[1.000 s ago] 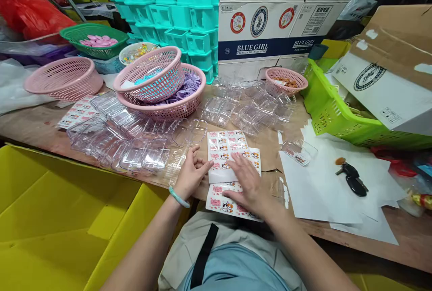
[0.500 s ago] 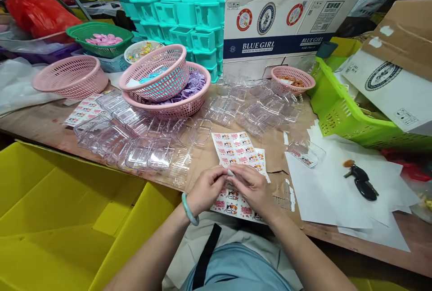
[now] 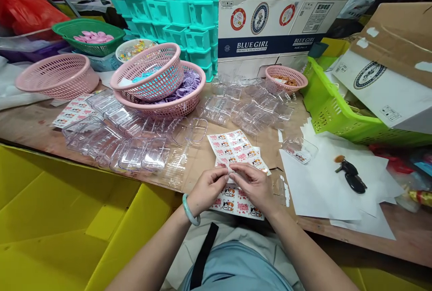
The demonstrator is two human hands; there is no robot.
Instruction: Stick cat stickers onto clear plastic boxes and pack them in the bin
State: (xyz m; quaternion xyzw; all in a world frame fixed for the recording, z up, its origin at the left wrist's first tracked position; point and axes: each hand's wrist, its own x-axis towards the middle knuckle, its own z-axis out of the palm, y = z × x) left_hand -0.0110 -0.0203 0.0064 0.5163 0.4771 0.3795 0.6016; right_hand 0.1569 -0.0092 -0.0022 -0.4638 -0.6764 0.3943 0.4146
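Both hands meet over a sheet of cat stickers [image 3: 229, 142] at the table's front edge. My left hand [image 3: 208, 189], with a pale green bangle on its wrist, is closed, thumb and forefinger pinching the sheet. Opposite it, my right hand [image 3: 254, 186] is closed in a similar pinch, its fingertips almost touching the left ones. Between the fingertips a white part of the sheet shows; whether a sticker is lifted there I cannot tell. The sheet's printed lower end hangs toward my lap. More stickers show beneath its right side.
Clear plastic cases [image 3: 135, 153] lie in rows at left, with others [image 3: 254, 111] behind. Pink baskets [image 3: 162, 110] of small pieces stand beyond. White papers [image 3: 317, 192] with keys [image 3: 353, 176] lie at right beside a green crate [image 3: 334, 106]. A yellow bin [image 3: 67, 223] stands front left.
The view has turned slightly to the right, so the table's things sit further left. My hands stay pinched together on the sticker sheet, their fingertips shifted only slightly.
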